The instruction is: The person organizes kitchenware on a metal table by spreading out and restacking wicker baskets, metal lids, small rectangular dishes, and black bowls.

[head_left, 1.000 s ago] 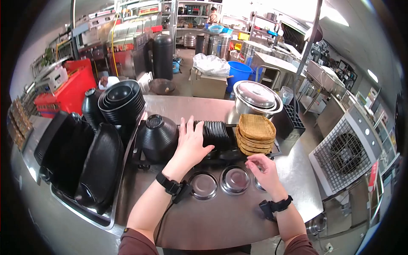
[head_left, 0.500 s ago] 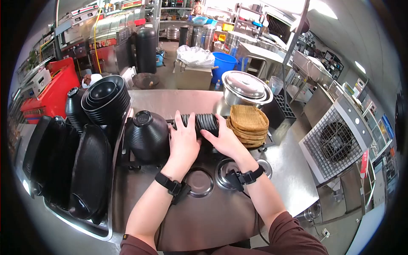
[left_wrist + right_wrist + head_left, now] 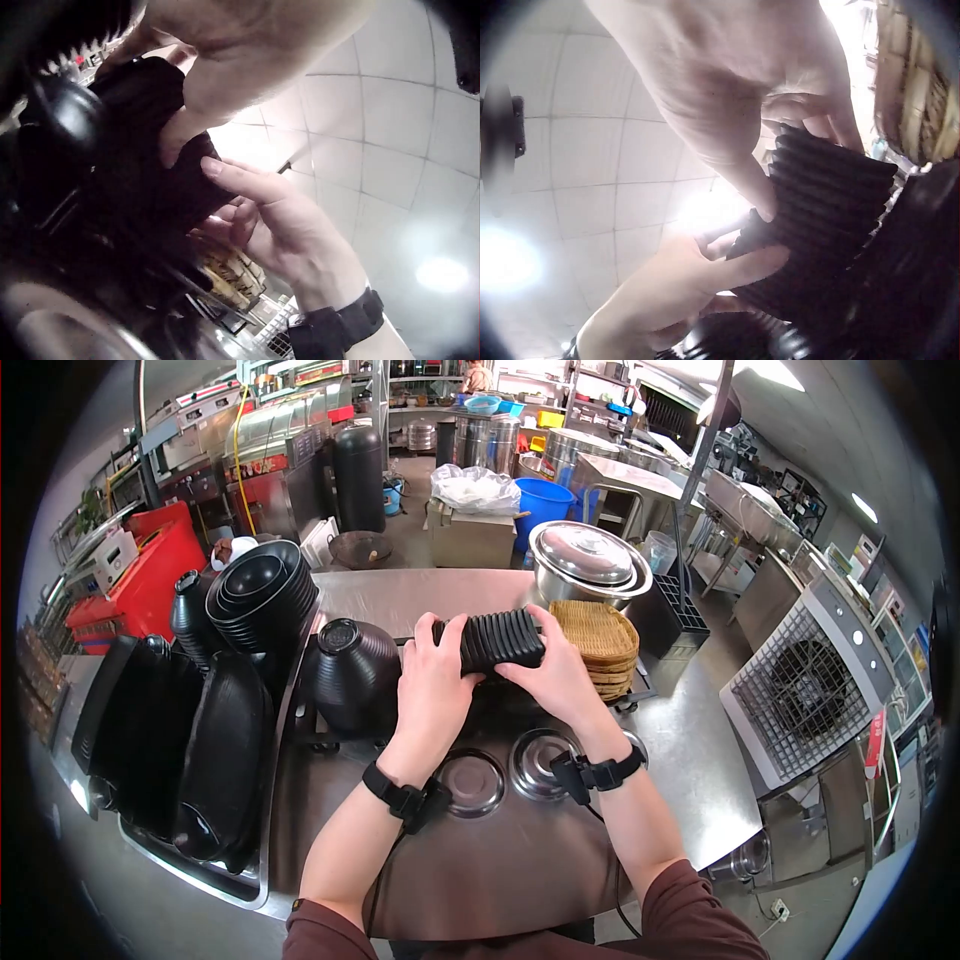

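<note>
Both hands hold a row of small black dishes (image 3: 500,640), stacked together on their sides with ridged edges showing. My left hand (image 3: 435,685) grips its left end, fingers over the top and thumb at the near side. At the right end is my right hand (image 3: 560,675), its thumb (image 3: 761,199) pressed on the near face and fingers round the far side. Left of the hands, an upturned stack of black ribbed bowls (image 3: 350,675) stands close by. Woven baskets (image 3: 600,635) are piled just right of the right hand.
A tray at the left carries long black dishes (image 3: 225,760), with nested black bowls (image 3: 262,595) behind. Round metal lids (image 3: 470,782) lie on the steel table (image 3: 500,880) near the forearms. A lidded steel pot (image 3: 590,565) and a black slotted holder (image 3: 675,615) stand at the back right.
The right hand has come in from the right, beside the baskets, to the dish row's right end. Both hands now grip the row, which has risen and tilted slightly.
</note>
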{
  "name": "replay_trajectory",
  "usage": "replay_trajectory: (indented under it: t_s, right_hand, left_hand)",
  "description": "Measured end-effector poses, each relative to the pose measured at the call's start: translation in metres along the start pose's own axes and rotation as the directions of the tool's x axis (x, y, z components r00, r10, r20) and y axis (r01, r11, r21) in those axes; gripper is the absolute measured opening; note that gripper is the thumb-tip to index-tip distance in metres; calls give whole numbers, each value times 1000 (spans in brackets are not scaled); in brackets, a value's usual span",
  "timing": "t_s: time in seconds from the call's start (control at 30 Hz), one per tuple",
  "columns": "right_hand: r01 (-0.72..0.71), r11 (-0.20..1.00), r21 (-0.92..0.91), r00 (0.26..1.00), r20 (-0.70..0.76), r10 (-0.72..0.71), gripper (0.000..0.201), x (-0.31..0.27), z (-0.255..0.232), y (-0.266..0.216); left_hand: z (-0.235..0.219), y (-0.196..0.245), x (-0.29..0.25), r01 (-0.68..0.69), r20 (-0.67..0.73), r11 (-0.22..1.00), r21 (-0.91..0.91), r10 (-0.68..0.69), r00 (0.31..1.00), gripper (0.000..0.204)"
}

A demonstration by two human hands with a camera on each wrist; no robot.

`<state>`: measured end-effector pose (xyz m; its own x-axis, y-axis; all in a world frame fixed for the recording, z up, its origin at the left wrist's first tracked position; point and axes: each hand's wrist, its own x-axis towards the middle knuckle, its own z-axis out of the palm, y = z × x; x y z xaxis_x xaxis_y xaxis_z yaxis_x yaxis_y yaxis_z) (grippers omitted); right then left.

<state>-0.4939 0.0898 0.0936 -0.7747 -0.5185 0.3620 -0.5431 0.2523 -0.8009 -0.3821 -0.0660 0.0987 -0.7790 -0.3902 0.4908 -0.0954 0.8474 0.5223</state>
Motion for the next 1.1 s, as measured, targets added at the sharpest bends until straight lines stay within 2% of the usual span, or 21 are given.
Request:
replay_trajectory:
  t_s: [0.07,0.13,0.2,0.27,0.33,0.37,0.4,0.47,0.53,0.77,0.8,0.87,0.9,1.1]
  right_hand:
    - [109,992,-59,992,-49,-112,92,-2,-10,-10]
    - [86,987,135,996,-35,-82,89,-11,-21,-35]
    - [80,990,120,997,-26,-78,86,-24,-32,-64]
    - [46,994,96,998,-45,-42,84,-36,-48,-85]
    - [44,995,85,997,57,-49,78,-43,-60,-97]
    - [126,987,104,991,35,-130,70,-45,-61,-94]
    - [117,986,118,992,31,-121,70,-46,-65,-94]
    - [117,993,32,981,151,-120,66,-50,-73,-96]
    - [157,987,43,975,153,-161,63,-52,-76,-96]
    - [202,979,-11,894,409,-180,55,-60,-73,-86]
    - [196,981,8,891,417,-182,55,-61,-70,-86]
    - [250,964,-88,855,488,-177,58,-63,-64,-86]
    - [198,976,-93,839,531,-120,58,-63,-62,-90]
    - [233,962,-140,801,589,-108,56,-63,-43,-80]
  left_hand:
    - [-19,14,1,-30,-46,999,-38,28,999,76]
    - [-41,26,-1,-89,-78,995,-40,85,993,73]
    - [-59,37,-5,-124,-136,992,-4,122,983,72]
    - [-79,48,-10,-160,-109,986,-54,153,982,70]
    - [-94,58,-15,-144,-64,989,-42,141,988,70]
    - [-98,62,-19,-134,-48,990,-30,133,990,69]
    - [-100,65,-23,-120,-34,993,-15,119,992,69]
    - [-104,66,-30,-131,-3,991,11,131,991,68]
    - [-106,67,-35,-152,25,988,39,151,988,66]
    - [-100,55,-72,-71,66,996,60,67,996,68]
    - [-99,50,-76,-38,85,999,34,35,996,68]
    - [-99,42,-85,10,109,1000,22,-12,994,69]
    - [-98,39,-88,7,113,1000,17,-9,994,68]
    - [-86,4,-101,110,202,985,-130,-82,976,72]
